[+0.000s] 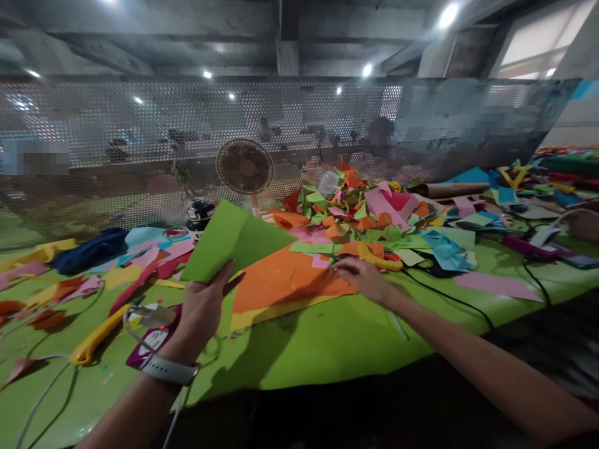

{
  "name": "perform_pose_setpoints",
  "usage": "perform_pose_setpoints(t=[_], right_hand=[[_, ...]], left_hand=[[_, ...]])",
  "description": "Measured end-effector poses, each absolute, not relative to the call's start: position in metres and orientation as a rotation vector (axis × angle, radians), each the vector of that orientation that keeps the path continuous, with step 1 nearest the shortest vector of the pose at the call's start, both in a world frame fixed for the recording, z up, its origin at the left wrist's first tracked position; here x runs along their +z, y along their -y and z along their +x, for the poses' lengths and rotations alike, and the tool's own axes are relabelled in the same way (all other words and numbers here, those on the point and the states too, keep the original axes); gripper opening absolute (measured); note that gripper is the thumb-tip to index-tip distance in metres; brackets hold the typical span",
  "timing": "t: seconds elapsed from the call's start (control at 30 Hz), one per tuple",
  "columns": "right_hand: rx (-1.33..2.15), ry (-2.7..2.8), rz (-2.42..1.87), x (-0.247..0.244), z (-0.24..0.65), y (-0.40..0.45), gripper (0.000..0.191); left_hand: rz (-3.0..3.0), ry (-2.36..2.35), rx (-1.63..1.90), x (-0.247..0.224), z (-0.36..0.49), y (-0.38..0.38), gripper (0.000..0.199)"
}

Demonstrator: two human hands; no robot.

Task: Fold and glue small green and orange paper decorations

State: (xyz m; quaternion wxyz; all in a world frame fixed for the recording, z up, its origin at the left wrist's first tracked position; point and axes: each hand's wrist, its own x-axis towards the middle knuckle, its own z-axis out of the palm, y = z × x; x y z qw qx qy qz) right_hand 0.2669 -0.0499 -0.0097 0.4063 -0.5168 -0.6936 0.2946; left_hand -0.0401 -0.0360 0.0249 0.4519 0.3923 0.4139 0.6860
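Note:
My left hand (206,305), with a pale band on its wrist, grips a green sheet (229,240) by its lower edge. The sheet is bent and tilts up off the table. My right hand (362,277) is over the right end of an orange sheet (281,280), fingers drawn together near a small dark tip; what they hold, if anything, I cannot make out. Under the orange sheet shows the edge of a yellow sheet (266,315). Just beyond my right hand lies a yellow-handled tool (381,259) with a black cord.
Coloured scraps (346,212) are heaped behind the sheets. Another yellow-handled tool (100,333) and a purple device (154,346) with cables lie at left. A fan (246,167) stands before a perforated metal screen (299,112). Another person's hand (583,221) shows at far right.

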Motion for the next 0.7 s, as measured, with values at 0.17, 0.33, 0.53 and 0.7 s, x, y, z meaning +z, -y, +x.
perform_pose_setpoints(t=[0.17, 0.33, 0.53, 0.7], right_hand=[[0.775, 2.043, -1.347, -0.022, 0.247, 0.044, 0.029], [0.64, 2.167, -1.507, -0.028, 0.265, 0.037, 0.046], [0.615, 2.311, -1.556, -0.031, 0.265, 0.047, 0.068], [0.532, 2.253, -1.672, -0.032, 0.271, 0.036, 0.066]], left_hand=[[0.958, -0.964, 1.725, 0.018, -0.028, 0.029, 0.041], [0.976, -0.999, 1.696, 0.011, -0.02, 0.025, 0.038], [1.015, -1.02, 1.597, 0.004, -0.016, 0.027, 0.039], [1.01, -1.093, 1.54, 0.002, -0.016, 0.028, 0.034]])
